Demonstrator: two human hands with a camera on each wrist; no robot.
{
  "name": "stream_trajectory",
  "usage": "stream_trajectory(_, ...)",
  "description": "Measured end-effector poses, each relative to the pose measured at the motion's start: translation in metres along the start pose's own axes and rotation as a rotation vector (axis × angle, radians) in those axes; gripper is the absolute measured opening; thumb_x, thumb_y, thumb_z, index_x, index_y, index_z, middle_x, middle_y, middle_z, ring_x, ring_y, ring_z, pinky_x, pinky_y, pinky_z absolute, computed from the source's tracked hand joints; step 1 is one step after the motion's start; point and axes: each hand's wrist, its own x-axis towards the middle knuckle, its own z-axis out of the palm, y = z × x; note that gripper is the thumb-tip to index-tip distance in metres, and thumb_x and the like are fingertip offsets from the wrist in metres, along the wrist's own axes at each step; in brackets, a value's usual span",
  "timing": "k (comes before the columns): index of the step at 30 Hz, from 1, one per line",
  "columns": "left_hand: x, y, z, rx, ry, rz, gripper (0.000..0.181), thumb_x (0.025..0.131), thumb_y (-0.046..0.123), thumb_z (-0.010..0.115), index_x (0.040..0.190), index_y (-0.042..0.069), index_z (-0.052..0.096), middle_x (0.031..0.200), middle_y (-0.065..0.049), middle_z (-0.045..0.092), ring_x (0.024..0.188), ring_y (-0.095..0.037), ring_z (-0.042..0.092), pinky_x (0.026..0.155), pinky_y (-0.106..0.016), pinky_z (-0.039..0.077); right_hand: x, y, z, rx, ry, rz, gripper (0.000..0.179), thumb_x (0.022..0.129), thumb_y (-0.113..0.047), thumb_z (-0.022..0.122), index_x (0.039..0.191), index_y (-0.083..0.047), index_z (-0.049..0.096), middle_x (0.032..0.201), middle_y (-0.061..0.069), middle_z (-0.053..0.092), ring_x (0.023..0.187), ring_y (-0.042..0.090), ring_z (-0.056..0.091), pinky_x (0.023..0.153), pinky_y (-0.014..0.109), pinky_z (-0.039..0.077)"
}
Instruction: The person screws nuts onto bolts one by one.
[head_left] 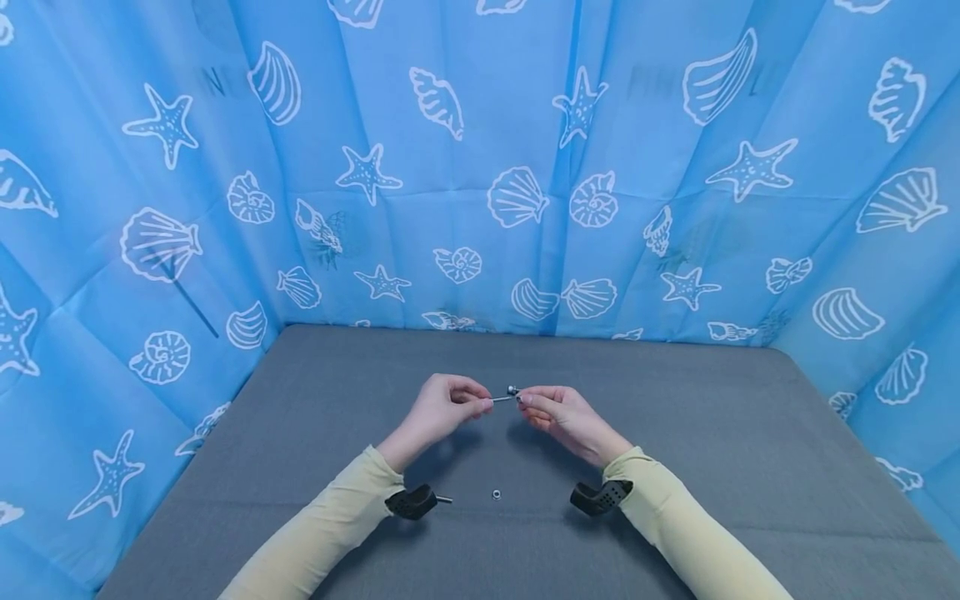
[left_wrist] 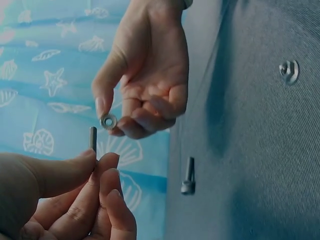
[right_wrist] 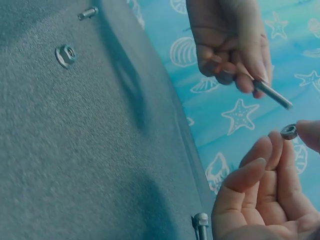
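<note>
My left hand (head_left: 448, 408) pinches a metal bolt (head_left: 501, 399) between thumb and fingertips, its shaft pointing toward the other hand. Facing it, my right hand (head_left: 566, 417) holds a small nut (right_wrist: 289, 131) by its edge between thumb and finger. In the left wrist view the nut's hole shows just beyond the bolt's tip, with a small gap between them. The bolt's head is hidden in the left fingers. Both hands are above the grey table (head_left: 637, 367).
A socket-head bolt (left_wrist: 188, 177) lies on the table beyond the hands. Nearer the body lie another nut (head_left: 497, 494), with a wide flange-like base, and a bolt (head_left: 444, 500) beside the left wrist's black camera (head_left: 412, 502). A blue shell-patterned curtain (head_left: 480, 208) surrounds the table.
</note>
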Motion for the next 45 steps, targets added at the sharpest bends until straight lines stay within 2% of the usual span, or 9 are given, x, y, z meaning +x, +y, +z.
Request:
stream_trajectory(6,0.002,0.003,0.006,-0.016,0.005,0.029,0.011,0.088,0.014,0.070,0.095,0.004,0.072,0.081,-0.001,0.072,0.080,-0.025,0.068,0.064,-0.028,0.054,-0.001,0.000,0.004,0.054,0.010,-0.002,0.044,0.093,-0.019,0.065,0.122,0.012,0.053,0.095,0.004,0.067,0.096,0.019,0.061,0.095,0.038,0.047)
stream_trajectory(18,0.000,0.002,0.013,-0.009,0.039,0.015,0.008,0.088,0.015,0.071,0.091,0.009,0.073,0.078,0.002,0.071,0.072,-0.015,0.066,0.064,-0.030,0.054,-0.005,0.003,0.006,0.063,0.028,0.003,0.055,0.091,-0.023,0.067,0.129,0.012,0.048,0.102,0.005,0.065,0.103,0.024,0.057,0.100,0.042,0.042)
stream_trajectory(23,-0.001,0.001,0.015,-0.001,0.062,0.030,0.006,0.088,0.014,0.071,0.089,0.008,0.073,0.076,0.002,0.071,0.070,-0.014,0.066,0.062,-0.030,0.054,-0.005,0.005,0.005,0.048,0.018,-0.023,0.052,0.090,-0.021,0.069,0.127,0.010,0.051,0.110,0.012,0.063,0.102,0.022,0.059,0.099,0.041,0.044)
stream_trajectory(26,-0.001,0.001,0.015,0.003,0.070,0.041,0.006,0.088,0.014,0.071,0.089,0.008,0.073,0.076,0.002,0.071,0.072,-0.020,0.068,0.062,-0.030,0.054,-0.006,0.005,0.005,0.015,0.019,-0.051,0.050,0.090,-0.020,0.068,0.126,0.011,0.052,0.114,0.016,0.062,0.100,0.020,0.060,0.098,0.042,0.045)
stream_trajectory(30,-0.001,0.001,0.015,0.016,0.078,0.052,0.005,0.088,0.013,0.071,0.089,0.009,0.073,0.076,0.002,0.071,0.074,-0.023,0.068,0.061,-0.029,0.054,-0.006,0.004,0.004,-0.079,0.028,-0.104,0.050,0.090,-0.022,0.069,0.124,0.011,0.053,0.113,0.019,0.063,0.098,0.020,0.062,0.099,0.050,0.043)
stream_trajectory(33,-0.001,0.001,0.015,0.019,0.079,0.059,0.005,0.088,0.013,0.071,0.089,0.009,0.073,0.075,0.003,0.070,0.074,-0.023,0.068,0.061,-0.029,0.054,-0.006,0.002,0.004,-0.179,0.051,-0.145,0.045,0.088,-0.024,0.071,0.119,0.007,0.060,0.113,0.022,0.064,0.097,0.021,0.064,0.098,0.054,0.043)
stream_trajectory(37,-0.001,0.001,0.015,0.006,0.073,0.058,0.005,0.088,0.013,0.071,0.089,0.008,0.073,0.075,0.002,0.070,0.076,-0.025,0.068,0.062,-0.029,0.055,-0.007,0.001,0.003,-0.284,0.084,-0.188,0.033,0.088,-0.022,0.071,0.112,-0.001,0.066,0.111,0.021,0.064,0.096,0.026,0.064,0.093,0.052,0.048)
stream_trajectory(40,0.000,0.002,0.016,-0.014,0.071,0.044,0.006,0.088,0.013,0.071,0.089,0.008,0.074,0.077,0.001,0.071,0.075,-0.020,0.069,0.065,-0.032,0.057,-0.006,0.001,0.002,-0.307,0.092,-0.220,0.028,0.089,-0.018,0.070,0.111,-0.001,0.067,0.108,0.019,0.066,0.097,0.032,0.063,0.090,0.053,0.049)
stream_trajectory(45,0.001,0.003,0.016,-0.071,0.053,0.035,0.009,0.088,0.011,0.071,0.093,0.004,0.074,0.078,-0.002,0.071,0.074,-0.016,0.069,0.073,-0.044,0.058,-0.006,-0.001,0.000,-0.336,0.094,-0.274,0.024,0.089,-0.013,0.070,0.110,0.000,0.067,0.106,0.019,0.066,0.095,0.035,0.063,0.086,0.054,0.050)
